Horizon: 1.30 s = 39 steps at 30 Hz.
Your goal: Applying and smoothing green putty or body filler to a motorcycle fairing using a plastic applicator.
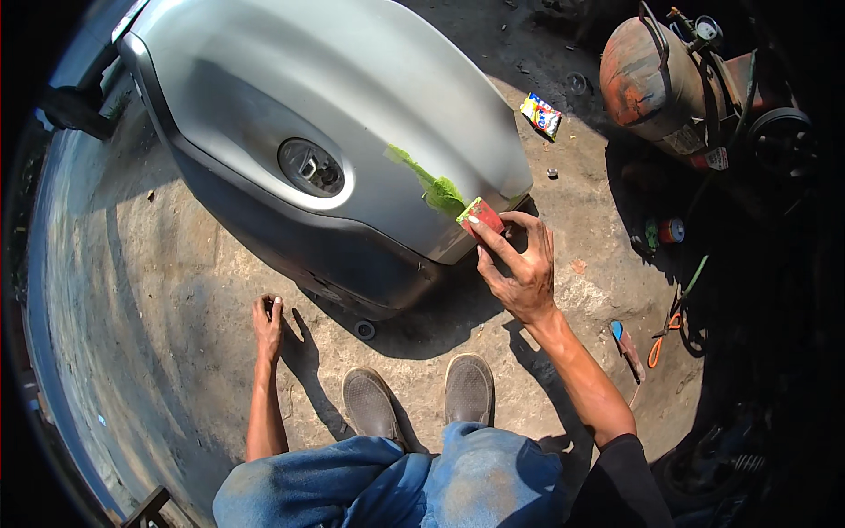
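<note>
A silver and dark-grey vehicle bumper fills the upper middle, with a round lamp recess in its side. Bright green putty lies in an uneven streak on the silver surface. My right hand grips a flat red putty spreader between thumb and fingers. Green putty coats the spreader's far edge, which meets the lower end of the streak. Lower left of the bumper, my left hand hangs over the ground with fingers curled. A dark patch shows between its thumb and finger; I cannot make out what it is.
At the upper right stands a rusty tank-like machine with a wheel. A colourful packet and a can lie near it. A blue-tipped scraper-like tool and an orange cord rest at right. My shoes stand below the bumper.
</note>
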Tool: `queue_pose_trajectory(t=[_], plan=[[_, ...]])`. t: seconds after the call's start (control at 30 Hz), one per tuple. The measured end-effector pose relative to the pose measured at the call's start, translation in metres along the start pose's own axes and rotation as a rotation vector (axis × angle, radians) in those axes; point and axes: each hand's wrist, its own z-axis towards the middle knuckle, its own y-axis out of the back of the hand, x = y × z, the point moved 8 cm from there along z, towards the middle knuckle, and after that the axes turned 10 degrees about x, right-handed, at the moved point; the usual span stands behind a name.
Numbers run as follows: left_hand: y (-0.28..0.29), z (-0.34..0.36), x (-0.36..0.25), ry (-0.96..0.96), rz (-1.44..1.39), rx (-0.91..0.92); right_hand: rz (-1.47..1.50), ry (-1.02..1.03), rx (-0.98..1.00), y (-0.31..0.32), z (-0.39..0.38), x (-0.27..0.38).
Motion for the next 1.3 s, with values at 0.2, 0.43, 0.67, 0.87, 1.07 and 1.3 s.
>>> queue_pose_trajectory(t=[0.2,0.43,0.67,0.87,1.07,1.3], plan=[[0.000,0.000,0.004,-0.009,-0.002,0.008,0.013,0.058,-0.068,-0.008,0.031,0.026],[-0.001,0.000,0.001,0.005,-0.019,0.027,0.014,0.056,-0.069,-0.005,0.046,0.030],[0.001,0.000,0.002,0.006,-0.023,0.010,-0.039,0.076,-0.050,-0.001,0.046,0.031],[-0.002,-0.002,0.002,0.024,-0.022,0.028,-0.064,0.046,-0.006,-0.001,0.025,0.019],[0.000,0.001,0.000,0.013,-0.011,0.009,-0.038,0.033,-0.042,0.009,0.035,0.017],[-0.001,0.001,0.009,0.020,-0.038,0.031,-0.018,0.104,-0.030,-0.001,0.055,0.025]])
